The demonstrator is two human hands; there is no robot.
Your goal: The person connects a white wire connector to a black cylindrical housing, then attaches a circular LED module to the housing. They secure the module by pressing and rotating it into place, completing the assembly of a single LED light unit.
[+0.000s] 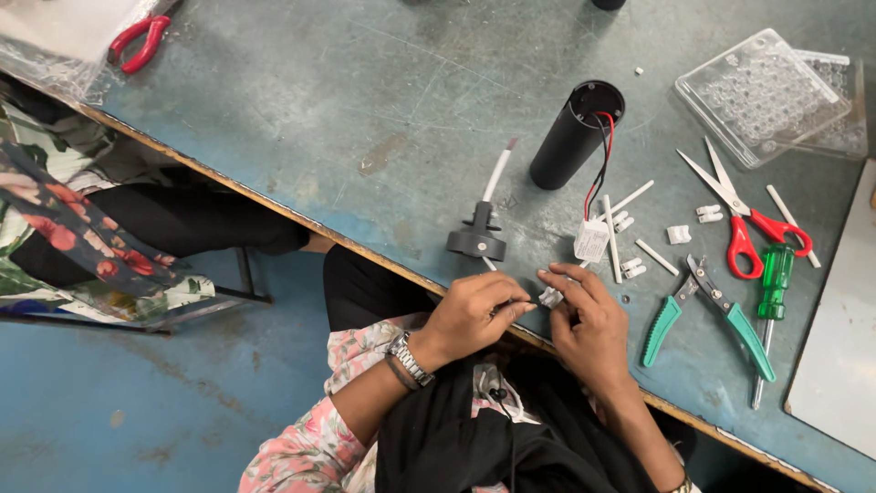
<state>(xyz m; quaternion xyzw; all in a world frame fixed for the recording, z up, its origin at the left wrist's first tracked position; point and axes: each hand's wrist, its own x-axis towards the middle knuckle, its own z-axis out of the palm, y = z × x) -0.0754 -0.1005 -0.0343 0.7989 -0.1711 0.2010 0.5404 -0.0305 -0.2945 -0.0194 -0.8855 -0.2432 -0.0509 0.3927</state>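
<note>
Over the bench (301, 110), black tube (575, 135) lying beside the pliers (721, 315) (scissors (741, 215) just behind), left hand (474, 310) and right hand (589, 319) both pinched shut on a white connector (551, 296) at the edge

Both hands meet at the near edge of the workbench (301, 137), fingertips almost touching. Left hand (474, 310) comes in from the left, knuckles up, fingers curled in a pinch, thumb pressed to forefinger; the wrist carries a metal watch and a floral sleeve covers the forearm. Right hand (589, 319) sits just right of it, back of the hand up, fingers bent inward and pinched tight, its bare forearm running down and away from the bench edge
</note>
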